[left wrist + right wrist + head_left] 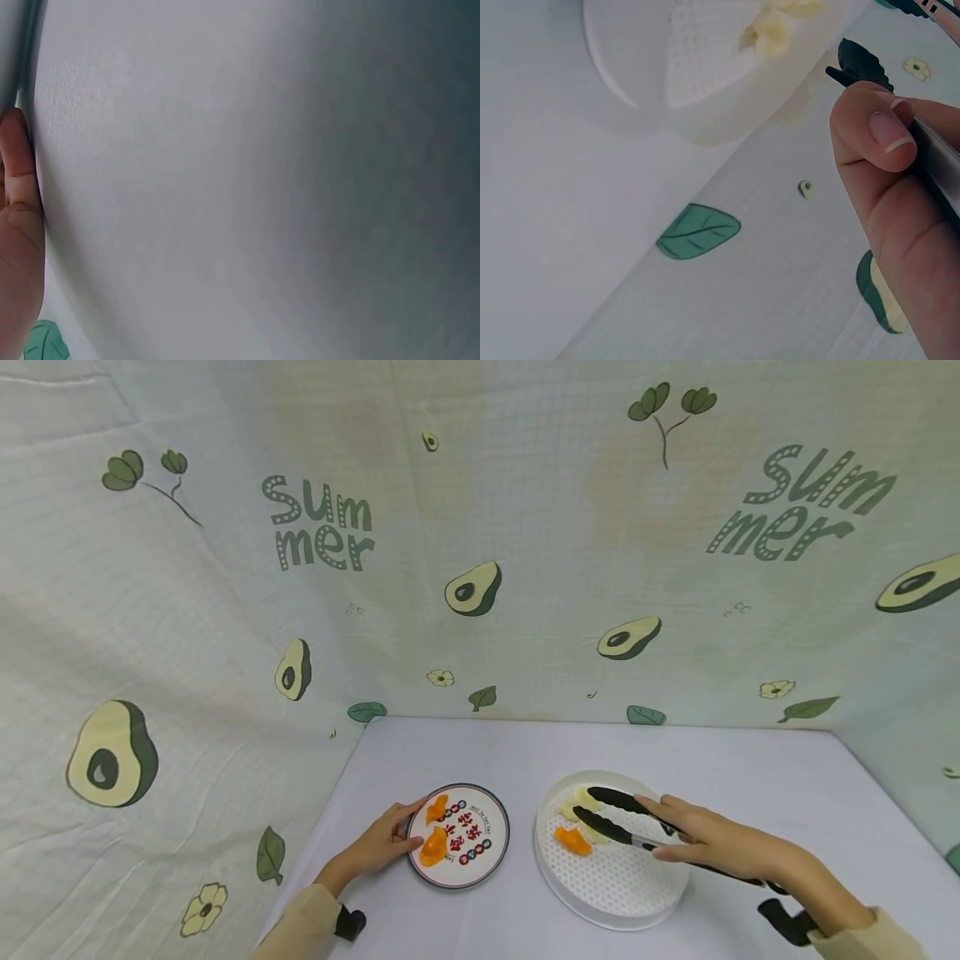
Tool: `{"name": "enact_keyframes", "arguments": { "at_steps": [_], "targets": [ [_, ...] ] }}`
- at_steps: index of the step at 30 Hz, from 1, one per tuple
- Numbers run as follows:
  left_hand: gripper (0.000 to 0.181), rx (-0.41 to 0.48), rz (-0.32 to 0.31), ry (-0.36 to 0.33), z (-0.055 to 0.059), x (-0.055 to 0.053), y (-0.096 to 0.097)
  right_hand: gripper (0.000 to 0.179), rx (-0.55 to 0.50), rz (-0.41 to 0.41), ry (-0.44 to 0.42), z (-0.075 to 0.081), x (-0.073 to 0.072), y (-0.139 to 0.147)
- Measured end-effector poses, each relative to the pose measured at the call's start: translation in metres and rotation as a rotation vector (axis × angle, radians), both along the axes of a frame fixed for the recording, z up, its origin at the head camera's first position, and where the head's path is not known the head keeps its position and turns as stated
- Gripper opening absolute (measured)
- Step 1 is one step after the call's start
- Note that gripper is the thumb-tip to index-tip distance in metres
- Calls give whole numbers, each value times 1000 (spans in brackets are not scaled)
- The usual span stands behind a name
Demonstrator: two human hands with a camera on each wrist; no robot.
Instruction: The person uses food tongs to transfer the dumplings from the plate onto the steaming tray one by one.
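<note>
On the left of the table, my left hand (381,842) holds the left rim of a round white plate (480,806) with red print and a dark edge. Two orange pieces (433,847) lie on that plate near my fingers. In my right hand (705,837) are black-tipped tongs (607,827), their arms spread apart over a round white tray (637,893) with a dotted base. Pale yellow pieces (581,800) lie at the tray's far left, partly under the tongs, and one orange piece (573,841) sits beside them. In the right wrist view, the thumb presses along the tongs (937,161).
The white table (517,752) meets a hanging cloth (540,527) printed with avocados and leaves at its back and sides. A strip of table separates the plate and the tray. A black strap (787,922) is on the right wrist.
</note>
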State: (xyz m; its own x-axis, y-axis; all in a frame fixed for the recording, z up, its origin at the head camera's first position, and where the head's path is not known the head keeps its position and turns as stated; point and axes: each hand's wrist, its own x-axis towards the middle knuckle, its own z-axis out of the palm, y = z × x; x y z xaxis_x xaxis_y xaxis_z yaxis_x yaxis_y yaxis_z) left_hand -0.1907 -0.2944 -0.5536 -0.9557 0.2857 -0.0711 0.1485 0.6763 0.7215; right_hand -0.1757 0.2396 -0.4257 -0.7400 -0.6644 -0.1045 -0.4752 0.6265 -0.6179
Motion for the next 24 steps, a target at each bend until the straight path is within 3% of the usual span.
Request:
{"name": "enact_keyframes", "arguments": {
  "at_steps": [6,16,24],
  "targets": [
    [70,3,-5,0,-1,-1,-1,77,-32,59,2,3,-9,-23],
    [69,12,-14,-4,0,2,-2,73,-78,234,0,1,-27,-74],
    [69,11,-7,-2,-1,-1,-1,73,-65,308,0,3,-38,-111]
  ]
}}
